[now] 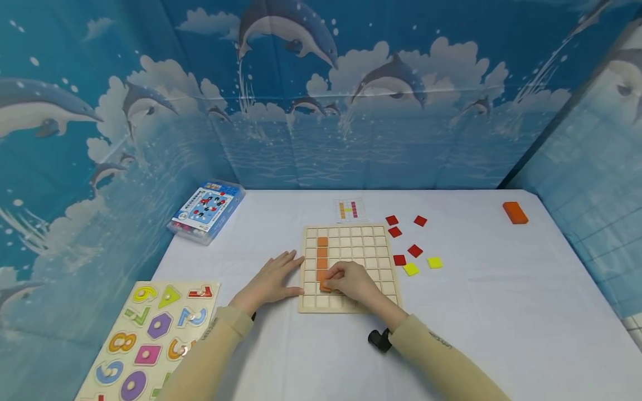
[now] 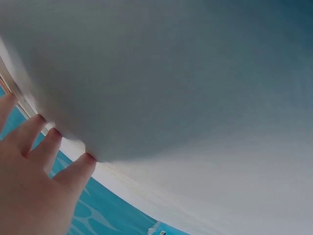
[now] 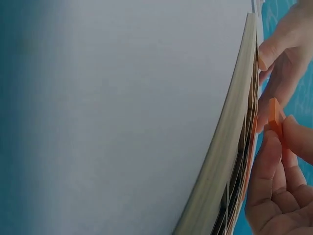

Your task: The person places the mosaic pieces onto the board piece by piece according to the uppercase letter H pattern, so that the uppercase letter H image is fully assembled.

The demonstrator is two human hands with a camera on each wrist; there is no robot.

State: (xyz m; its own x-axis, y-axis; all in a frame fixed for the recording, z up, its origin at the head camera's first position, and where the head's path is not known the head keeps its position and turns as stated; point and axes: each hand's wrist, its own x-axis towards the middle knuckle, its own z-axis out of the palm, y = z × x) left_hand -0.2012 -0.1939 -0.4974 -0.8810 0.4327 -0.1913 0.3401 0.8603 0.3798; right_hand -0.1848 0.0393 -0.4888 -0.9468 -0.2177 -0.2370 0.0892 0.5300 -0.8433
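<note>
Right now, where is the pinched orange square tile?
In the head view, the orange tile is in the right hand, left of centre over the wooden grid board, below four orange square tiles.

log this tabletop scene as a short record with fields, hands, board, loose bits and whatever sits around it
board: square pale wooden grid board
placed: four orange square tiles in one column
right hand: pinches another orange square tile near the column's lower end
left hand: fingers at the board's left edge
loose, right: five red square tiles, two yellow square tiles
beyond board: small white pattern card
far right: orange rectangular block
left side: blue-labelled clear plastic box, cream number-and-shape puzzle board
</note>
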